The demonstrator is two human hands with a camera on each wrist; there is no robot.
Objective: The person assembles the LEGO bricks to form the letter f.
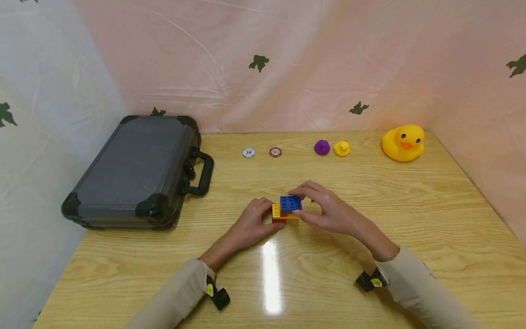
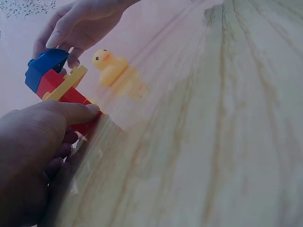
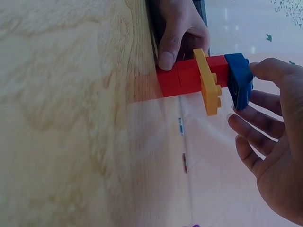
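A small brick stack stands on the wooden table (image 1: pixel 370 274) at its middle: a blue brick (image 1: pixel 290 203) on top, a yellow plate (image 1: pixel 276 210) under it, red bricks (image 1: pixel 282 220) at the base. My left hand (image 1: pixel 272 214) grips the red base from the left, thumb on the near side. My right hand (image 1: pixel 297 204) pinches the blue brick between thumb and fingers. The left wrist view shows the blue brick (image 2: pixel 42 66), yellow plate (image 2: pixel 66 82) and red bricks (image 2: pixel 66 97). In the right wrist view the blue brick (image 3: pixel 239 80) sits flush on a red brick (image 3: pixel 189 75).
A closed grey hard case (image 1: pixel 135 171) lies at the left. Along the far edge are a white chip (image 1: pixel 248 152), a red chip (image 1: pixel 275 152), a purple duck (image 1: pixel 322 147), a small yellow duck (image 1: pixel 342 148) and a large yellow duck (image 1: pixel 403 142). Draped sheets wall the table.
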